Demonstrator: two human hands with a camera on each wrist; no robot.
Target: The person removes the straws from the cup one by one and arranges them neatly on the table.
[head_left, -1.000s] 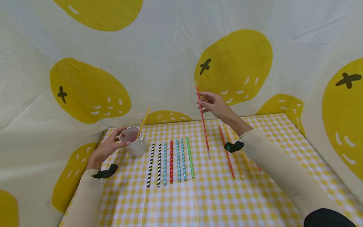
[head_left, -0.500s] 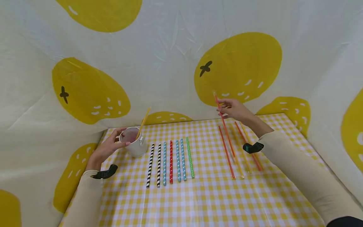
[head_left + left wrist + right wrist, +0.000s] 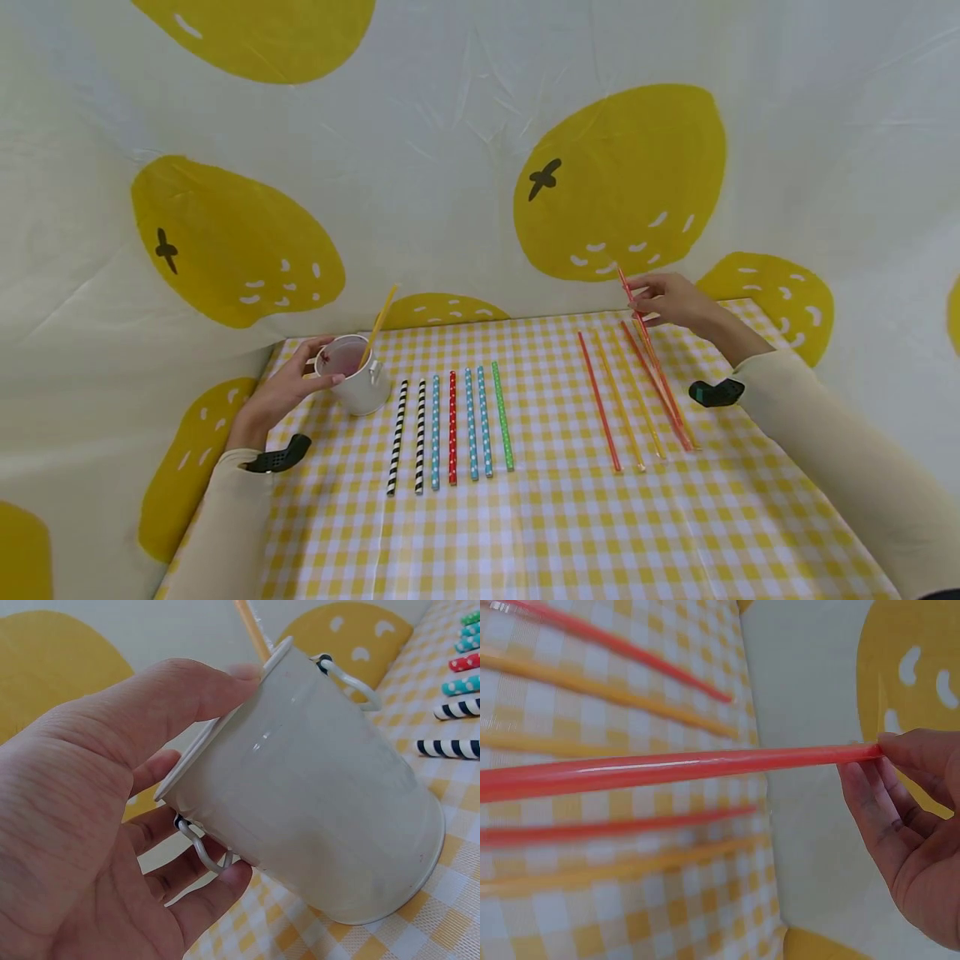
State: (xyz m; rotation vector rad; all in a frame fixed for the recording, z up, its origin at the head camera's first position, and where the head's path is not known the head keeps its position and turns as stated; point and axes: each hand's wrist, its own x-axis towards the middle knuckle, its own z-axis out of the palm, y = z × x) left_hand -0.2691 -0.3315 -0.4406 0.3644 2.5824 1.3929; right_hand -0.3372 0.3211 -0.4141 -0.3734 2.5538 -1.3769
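Observation:
My left hand holds a small white pail at the left back of the table. In the left wrist view the thumb lies on the pail's rim and the fingers curl round the side by a wire loop handle. A yellow straw leans out of the pail. My right hand pinches a red straw near its upper end, and its lower end slants down over the straws on the right. Lying there are another red straw, a yellow straw and several more.
Between the pail and those straws lies a row of patterned paper straws: black-and-white striped, blue dotted, red dotted and green. A yellow checked cloth covers the table. A lemon-printed sheet hangs behind it.
My right hand has moved right and lower with the red straw, from the table's middle to over the straws on the right. The left hand and pail have stayed put.

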